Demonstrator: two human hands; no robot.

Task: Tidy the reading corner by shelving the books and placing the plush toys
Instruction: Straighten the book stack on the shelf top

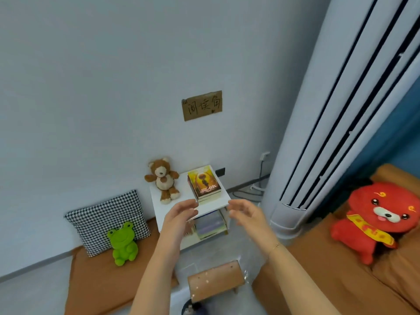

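The left hand [179,214] and right hand [246,214] hover empty with relaxed fingers in front of the white shelf unit [213,202]. A book stack [204,184] and brown teddy bear [163,179] sit on top; a green frog plush [123,243] leans on the checkered cushion [109,220].

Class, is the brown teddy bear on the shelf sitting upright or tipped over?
Upright: the teddy bear sits on the white shelf top, head up, against the wall.
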